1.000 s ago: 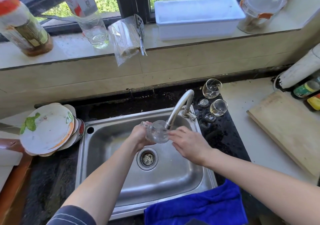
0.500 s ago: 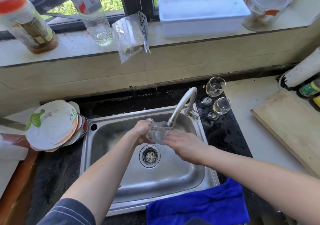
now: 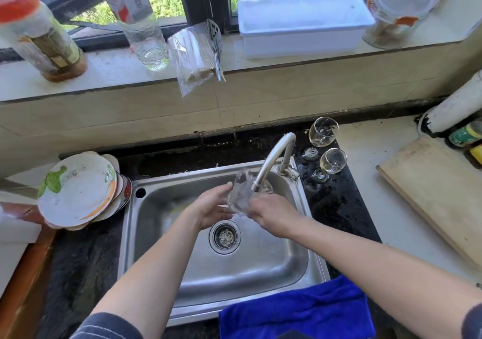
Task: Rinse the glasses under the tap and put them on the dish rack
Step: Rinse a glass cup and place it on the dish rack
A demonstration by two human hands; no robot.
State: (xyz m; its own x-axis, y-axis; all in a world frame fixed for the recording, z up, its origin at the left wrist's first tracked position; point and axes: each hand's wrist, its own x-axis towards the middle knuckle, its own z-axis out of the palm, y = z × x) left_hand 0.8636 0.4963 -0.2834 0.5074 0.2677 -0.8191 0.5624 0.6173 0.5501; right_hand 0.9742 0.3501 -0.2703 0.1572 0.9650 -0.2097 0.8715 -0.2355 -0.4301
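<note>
Held over the sink (image 3: 156, 234), just under the tap (image 3: 273, 156) spout: a clear glass (image 3: 241, 192), blurred, so the rim's direction cannot be told; long axis seemingly tilted, upper end leaning toward the back edge of the basin. Cupped on its left side by the left hand (image 3: 212, 208), fingers loosely curled, palm up, touching the glass wall. Gripped low on its right side by the right hand (image 3: 271, 214), fingers (image 3: 254, 206) closed narrowly around the lower part, though whether on stem or bowl cannot be told. Directly above the drain (image 3: 224, 235), toward the basin's back half.

On the dark counter (image 3: 336, 203) at the sink's back right corner, near the tap base: two stemmed glasses (image 3: 323, 131), standing upright, close together but apart. At the sink's left edge, a stack of plates (image 3: 78, 190). Over the sink's front right corner, a blue cloth (image 3: 297, 310). On the window ledge, a white tub (image 3: 305, 25).
</note>
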